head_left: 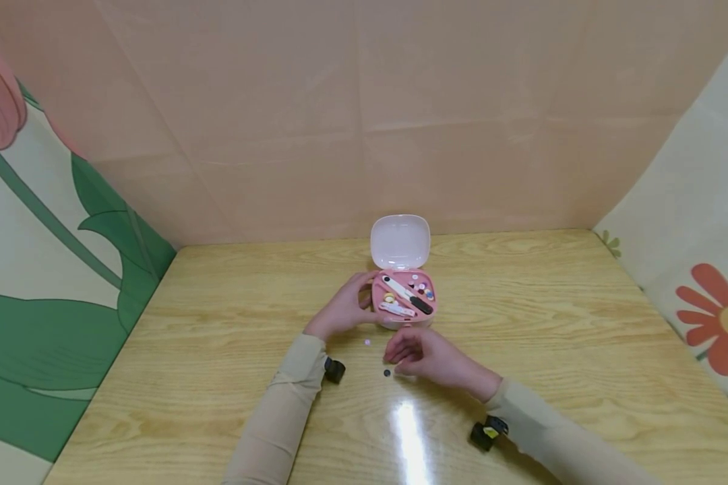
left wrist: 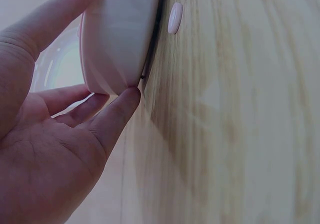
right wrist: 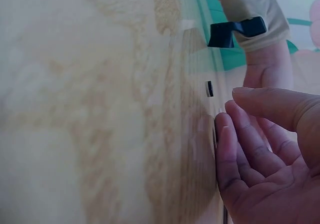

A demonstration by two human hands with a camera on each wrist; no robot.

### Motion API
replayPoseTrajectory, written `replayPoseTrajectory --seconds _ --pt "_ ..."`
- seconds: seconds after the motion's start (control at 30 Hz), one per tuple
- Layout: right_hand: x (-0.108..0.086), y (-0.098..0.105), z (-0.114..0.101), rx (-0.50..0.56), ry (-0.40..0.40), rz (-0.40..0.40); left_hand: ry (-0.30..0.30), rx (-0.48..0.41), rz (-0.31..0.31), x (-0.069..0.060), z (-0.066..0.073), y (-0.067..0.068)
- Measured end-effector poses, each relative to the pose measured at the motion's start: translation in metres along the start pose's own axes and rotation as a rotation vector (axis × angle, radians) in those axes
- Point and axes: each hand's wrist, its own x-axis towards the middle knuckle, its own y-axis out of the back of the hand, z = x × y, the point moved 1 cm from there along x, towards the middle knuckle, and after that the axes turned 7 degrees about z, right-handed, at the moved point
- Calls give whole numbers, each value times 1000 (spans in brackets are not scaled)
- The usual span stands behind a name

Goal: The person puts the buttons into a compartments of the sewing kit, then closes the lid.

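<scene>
A small pink sewing box stands on the table with its white lid raised. My left hand grips its left side, thumb at the front and fingers round the back; the left wrist view shows fingertips against the pale wall. My right hand is low over the table in front of the box, fingers loosely bent, thumb apart, with nothing visible between them. Just left of its fingertips lies a dark button, seen edge-on in the right wrist view. A pale pink button lies nearer the box.
Inside the box are a white-and-black tool, a white slim item, a yellowish round piece and several small buttons. The wooden table meets a pinkish backdrop behind the box.
</scene>
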Motion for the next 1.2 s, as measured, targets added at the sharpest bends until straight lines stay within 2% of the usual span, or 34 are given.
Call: replayPoseTrajectory --seconds 0.17,0.5,0.7,1.2 --pt "2 -2 2 -55 16 -2 14 -4 1 -1 0 0" --pt "8 -8 3 -150 33 3 5 -8 -1 0 2 0" --pt "8 -11 2 -171 23 15 -24 -33 -16 0 1 0" --pt "10 -14 4 -177 18 32 3 -20 -3 0 -1 0"
